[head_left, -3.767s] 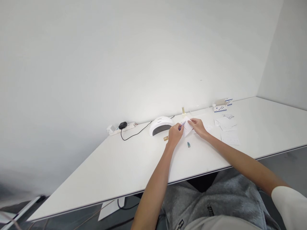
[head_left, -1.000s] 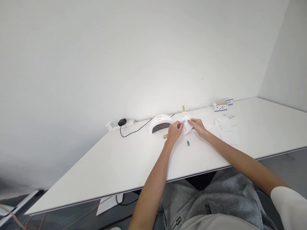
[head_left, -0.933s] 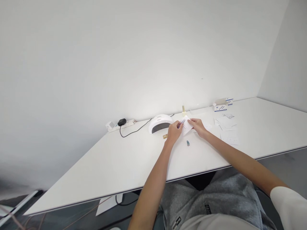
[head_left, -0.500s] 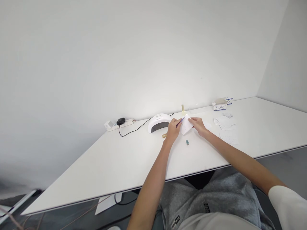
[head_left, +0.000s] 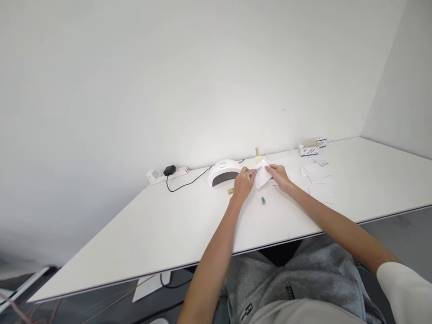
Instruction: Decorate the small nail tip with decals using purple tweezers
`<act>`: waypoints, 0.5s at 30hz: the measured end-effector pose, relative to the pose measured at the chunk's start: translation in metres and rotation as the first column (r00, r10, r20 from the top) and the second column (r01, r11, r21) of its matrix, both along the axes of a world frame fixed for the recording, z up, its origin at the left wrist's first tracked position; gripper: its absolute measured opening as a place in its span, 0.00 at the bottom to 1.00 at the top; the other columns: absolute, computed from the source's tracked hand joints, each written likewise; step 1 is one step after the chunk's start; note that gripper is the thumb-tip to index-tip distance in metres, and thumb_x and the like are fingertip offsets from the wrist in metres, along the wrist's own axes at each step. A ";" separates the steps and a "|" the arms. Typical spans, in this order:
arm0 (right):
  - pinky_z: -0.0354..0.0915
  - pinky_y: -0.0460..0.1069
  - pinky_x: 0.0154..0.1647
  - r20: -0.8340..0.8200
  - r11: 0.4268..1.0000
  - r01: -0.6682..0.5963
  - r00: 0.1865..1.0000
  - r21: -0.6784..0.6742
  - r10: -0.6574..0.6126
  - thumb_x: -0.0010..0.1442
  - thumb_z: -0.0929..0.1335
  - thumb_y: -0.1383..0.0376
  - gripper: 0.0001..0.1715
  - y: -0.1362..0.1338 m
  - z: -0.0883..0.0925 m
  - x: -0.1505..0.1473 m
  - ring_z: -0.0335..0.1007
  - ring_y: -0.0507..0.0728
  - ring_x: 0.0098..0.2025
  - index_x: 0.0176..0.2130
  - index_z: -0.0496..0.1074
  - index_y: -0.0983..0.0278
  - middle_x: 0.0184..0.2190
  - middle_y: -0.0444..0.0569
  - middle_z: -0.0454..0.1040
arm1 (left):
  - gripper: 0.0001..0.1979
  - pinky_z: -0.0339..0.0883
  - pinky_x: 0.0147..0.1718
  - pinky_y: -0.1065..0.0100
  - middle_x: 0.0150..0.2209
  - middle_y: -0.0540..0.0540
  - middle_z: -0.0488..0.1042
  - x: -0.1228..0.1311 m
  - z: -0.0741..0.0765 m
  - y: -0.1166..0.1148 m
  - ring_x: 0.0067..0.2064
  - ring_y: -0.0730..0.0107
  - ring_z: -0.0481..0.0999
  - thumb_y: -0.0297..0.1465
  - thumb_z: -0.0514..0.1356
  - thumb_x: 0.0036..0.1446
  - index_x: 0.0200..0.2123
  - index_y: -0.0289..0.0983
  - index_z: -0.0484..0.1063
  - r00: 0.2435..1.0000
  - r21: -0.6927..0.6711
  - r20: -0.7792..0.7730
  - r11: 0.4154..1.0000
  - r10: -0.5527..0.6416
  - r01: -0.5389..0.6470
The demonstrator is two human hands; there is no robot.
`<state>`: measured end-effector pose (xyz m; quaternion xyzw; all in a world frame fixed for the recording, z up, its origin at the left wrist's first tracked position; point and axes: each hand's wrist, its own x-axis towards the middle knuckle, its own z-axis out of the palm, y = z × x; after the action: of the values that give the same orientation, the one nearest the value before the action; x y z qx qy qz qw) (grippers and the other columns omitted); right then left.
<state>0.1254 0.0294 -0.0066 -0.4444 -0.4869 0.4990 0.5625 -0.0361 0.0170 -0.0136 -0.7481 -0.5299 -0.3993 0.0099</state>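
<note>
A slim tool (head_left: 258, 170) is pinched by the left hand (head_left: 243, 182); the white sheet (head_left: 262, 181), gripped at right by the right hand (head_left: 279, 176), is best held steady.

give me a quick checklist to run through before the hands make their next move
1. Left hand gripping the slim tweezers-like tool: ok.
2. Right hand pinching the white marked sheet near its edge: ok.
3. Tool tip touching a mark on the sheet: cannot tell, too small.
4. Small teal piece on the table, apart from both hands: ok.
5. Left hand apart from the white nail lamp: cannot tell, they overlap in view.
6. Loose papers neatly stacked: not ok, they lie spread at angles.
</note>
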 end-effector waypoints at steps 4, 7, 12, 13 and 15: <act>0.68 0.49 0.34 -0.011 1.000 0.003 1.000 -0.012 -0.003 0.51 0.69 0.61 0.09 0.001 -0.001 0.000 0.72 0.56 0.34 0.29 0.74 0.66 0.31 0.50 0.77 | 0.12 0.63 0.35 0.70 0.36 0.46 0.70 0.000 0.000 0.000 0.35 0.69 0.71 0.29 0.55 0.61 0.43 0.39 0.77 1.000 -0.003 0.002 1.000 0.003 -0.003; 0.68 0.49 0.34 -0.019 1.000 -0.005 1.000 0.003 0.005 0.51 0.70 0.61 0.10 0.001 -0.001 0.000 0.72 0.55 0.34 0.29 0.75 0.67 0.30 0.50 0.76 | 0.12 0.63 0.35 0.70 0.36 0.46 0.70 0.001 0.000 -0.001 0.35 0.69 0.71 0.29 0.55 0.61 0.43 0.40 0.77 1.000 -0.011 0.004 1.000 0.000 0.001; 0.68 0.48 0.33 -0.026 1.000 -0.011 1.000 0.012 0.012 0.52 0.69 0.62 0.09 -0.001 -0.001 0.000 0.71 0.55 0.33 0.30 0.76 0.67 0.30 0.50 0.76 | 0.12 0.63 0.35 0.70 0.35 0.45 0.70 0.001 0.000 0.000 0.35 0.69 0.71 0.29 0.55 0.61 0.42 0.39 0.78 1.000 -0.004 -0.008 1.000 -0.002 0.002; 0.68 0.48 0.34 -0.023 1.000 -0.016 1.000 0.016 0.016 0.52 0.69 0.62 0.09 -0.001 0.000 0.001 0.72 0.55 0.33 0.30 0.76 0.67 0.30 0.50 0.76 | 0.12 0.63 0.35 0.70 0.35 0.45 0.70 0.001 -0.001 0.000 0.34 0.69 0.70 0.29 0.55 0.61 0.42 0.39 0.78 1.000 -0.004 -0.011 1.000 -0.003 0.003; 0.69 0.48 0.33 -0.018 1.000 -0.017 1.000 0.024 0.017 0.52 0.70 0.62 0.09 -0.002 0.000 0.000 0.72 0.55 0.33 0.29 0.75 0.67 0.29 0.50 0.76 | 0.12 0.64 0.35 0.69 0.35 0.46 0.70 0.001 -0.001 0.000 0.33 0.70 0.70 0.29 0.55 0.61 0.42 0.38 0.78 1.000 -0.005 -0.015 1.000 -0.001 0.001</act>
<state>0.1259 0.0273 -0.0063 -0.4292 -0.4915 0.5020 0.5677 -0.0347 0.0169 -0.0144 -0.7512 -0.5306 -0.3924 0.0119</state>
